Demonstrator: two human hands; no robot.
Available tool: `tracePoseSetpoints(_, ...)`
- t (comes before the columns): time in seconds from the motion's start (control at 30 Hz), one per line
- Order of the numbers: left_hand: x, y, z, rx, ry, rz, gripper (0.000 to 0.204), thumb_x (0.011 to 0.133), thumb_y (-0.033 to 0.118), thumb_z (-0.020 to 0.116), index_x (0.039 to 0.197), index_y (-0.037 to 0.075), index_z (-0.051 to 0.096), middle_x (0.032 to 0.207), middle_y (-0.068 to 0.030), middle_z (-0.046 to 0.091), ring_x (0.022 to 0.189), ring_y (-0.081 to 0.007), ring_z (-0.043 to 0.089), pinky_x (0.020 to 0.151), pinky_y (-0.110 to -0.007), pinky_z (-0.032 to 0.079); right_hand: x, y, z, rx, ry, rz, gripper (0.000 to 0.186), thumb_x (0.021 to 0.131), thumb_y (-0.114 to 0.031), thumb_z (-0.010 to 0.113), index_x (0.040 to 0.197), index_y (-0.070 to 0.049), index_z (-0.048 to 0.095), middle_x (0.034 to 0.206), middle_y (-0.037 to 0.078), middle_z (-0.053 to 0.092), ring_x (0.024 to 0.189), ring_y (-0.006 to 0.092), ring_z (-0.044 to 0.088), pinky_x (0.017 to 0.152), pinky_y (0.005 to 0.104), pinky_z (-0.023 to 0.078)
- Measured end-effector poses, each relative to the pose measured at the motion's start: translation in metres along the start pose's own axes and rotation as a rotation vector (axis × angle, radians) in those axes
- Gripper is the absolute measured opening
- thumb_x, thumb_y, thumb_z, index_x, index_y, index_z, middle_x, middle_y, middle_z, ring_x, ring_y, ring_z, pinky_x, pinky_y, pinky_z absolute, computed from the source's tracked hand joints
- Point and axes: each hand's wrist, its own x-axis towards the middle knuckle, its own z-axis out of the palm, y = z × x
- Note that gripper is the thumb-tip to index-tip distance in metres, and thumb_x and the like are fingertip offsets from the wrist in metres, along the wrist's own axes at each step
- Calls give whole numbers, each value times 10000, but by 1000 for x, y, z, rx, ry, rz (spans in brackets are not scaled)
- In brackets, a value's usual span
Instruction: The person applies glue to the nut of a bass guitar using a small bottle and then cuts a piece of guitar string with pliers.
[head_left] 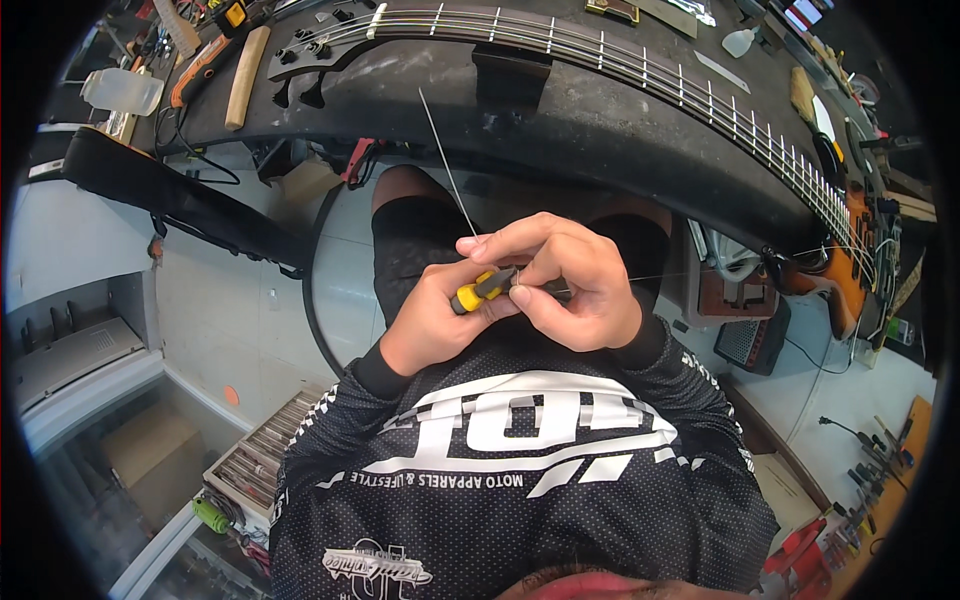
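Observation:
My left hand (428, 322) is closed around a small hand tool with a yellow and black handle (466, 298), which looks like pliers; its dark end points toward my right hand. Thumb and fingers of my right hand (588, 282) pinch a thin metal string right beside that end. A long stretch of metal string (444, 152) rises up and left from between the hands, and a finer line runs off to the right. The fingers hide how the tool meets the string. Both hands are above my lap, near the bench edge.
An electric bass neck (550, 38) lies along the dark workbench (400, 105), its sunburst body (850, 270) at the right. A clear bottle (122, 92) and a wooden stick (247, 78) are at the left. A black padded case (180, 195) hangs left; tools line a board at lower right.

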Motion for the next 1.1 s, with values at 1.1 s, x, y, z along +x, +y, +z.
tracePoseSetpoints(1.1, -7, 19, -53, 72, 218, 145, 241, 973, -2, 799, 1211, 16, 764, 1005, -52, 704, 921, -147, 671, 841, -309, 528, -2, -11, 5, 330, -126, 286, 169, 960, -31, 679, 825, -7, 582, 1242, 239, 747, 1168, 313, 768, 1008, 435, 652)
